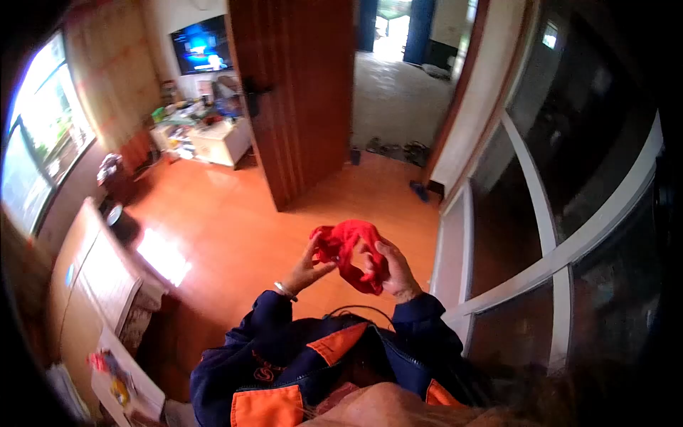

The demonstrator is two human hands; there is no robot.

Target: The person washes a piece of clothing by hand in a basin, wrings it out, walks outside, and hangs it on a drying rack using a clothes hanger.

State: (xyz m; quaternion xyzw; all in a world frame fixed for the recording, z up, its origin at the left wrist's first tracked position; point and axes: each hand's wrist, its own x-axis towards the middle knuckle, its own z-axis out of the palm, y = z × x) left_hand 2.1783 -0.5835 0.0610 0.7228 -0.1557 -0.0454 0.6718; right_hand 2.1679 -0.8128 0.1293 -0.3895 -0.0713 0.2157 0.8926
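Note:
A bunched piece of red cloth (352, 231) hangs in the air before my chest, with an opening in its middle. My left hand (309, 267) grips its left side, fingers pressed into the folds. On the right side, my right hand (393, 270) holds the cloth, its thumb over the edge and fingertips showing through the opening. A pale bracelet is on my left wrist. Both sleeves are dark blue.
A brown door (292, 99) stands open ahead, beside a doorway to a grey floor. Glass panels in white frames (526, 171) line the right. A table (78, 285) is at the left; a cluttered white cabinet (220, 142) stands under a television (201, 46).

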